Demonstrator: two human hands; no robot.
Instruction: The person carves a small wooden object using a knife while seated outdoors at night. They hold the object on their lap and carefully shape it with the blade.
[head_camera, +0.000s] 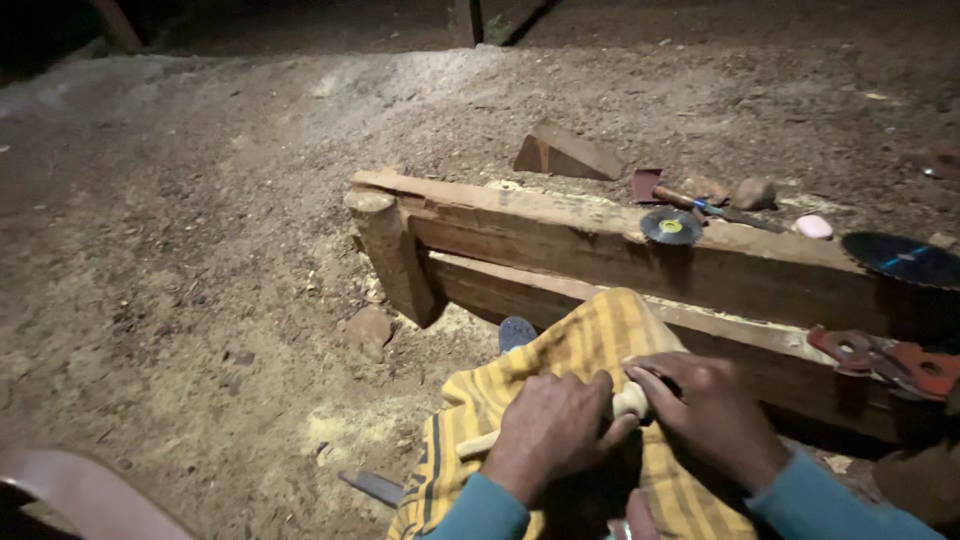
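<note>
My left hand grips a pale wooden piece; its knob at two o'clock; my right hand pinches it.

Both hands gripped a peg over the cloth, before the bench bearing a small disc

2 hands, 1 wooden piece, 1 yellow cloth, 2 saw discs, 2 beams, 1 wedge, 1 red tool
</note>
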